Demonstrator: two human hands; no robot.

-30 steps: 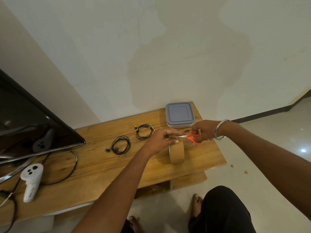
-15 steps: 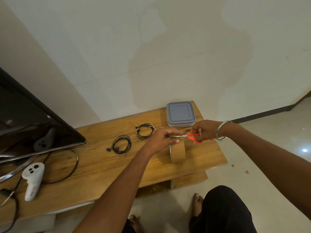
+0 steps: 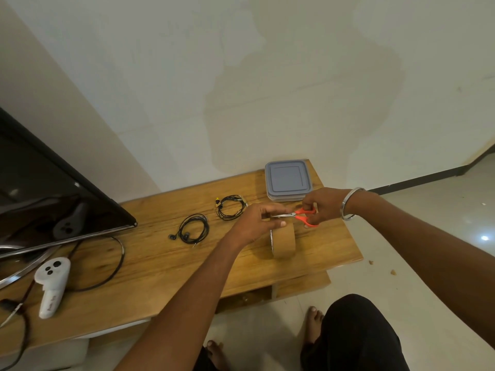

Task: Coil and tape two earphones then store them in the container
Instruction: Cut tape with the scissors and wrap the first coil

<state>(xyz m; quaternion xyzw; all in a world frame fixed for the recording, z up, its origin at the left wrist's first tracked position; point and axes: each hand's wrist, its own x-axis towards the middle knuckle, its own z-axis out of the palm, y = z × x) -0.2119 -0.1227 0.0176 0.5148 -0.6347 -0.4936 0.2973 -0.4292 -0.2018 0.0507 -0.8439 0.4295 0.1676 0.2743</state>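
Two coiled black earphones lie on the wooden table (image 3: 160, 266): one (image 3: 193, 232) to the left, another with a yellow tip (image 3: 231, 207) behind it. A grey lidded container (image 3: 288, 180) sits at the back right. A brown tape roll (image 3: 282, 242) stands on edge near the front. My left hand (image 3: 259, 222) pinches a strip of tape pulled up from the roll. My right hand (image 3: 325, 206) grips orange-handled scissors (image 3: 301, 215), whose blades point left at the strip by my left fingers.
A dark TV screen (image 3: 48, 191) leans at the left, with black cables (image 3: 112, 266) in front of it. A white controller (image 3: 52, 283) lies near the table's front left. The table's right edge drops to a tiled floor (image 3: 428, 277). My knee and feet are below.
Both hands stay at the tape roll with hardly any shift. The scissors remain at the strip. The view has drifted slightly.
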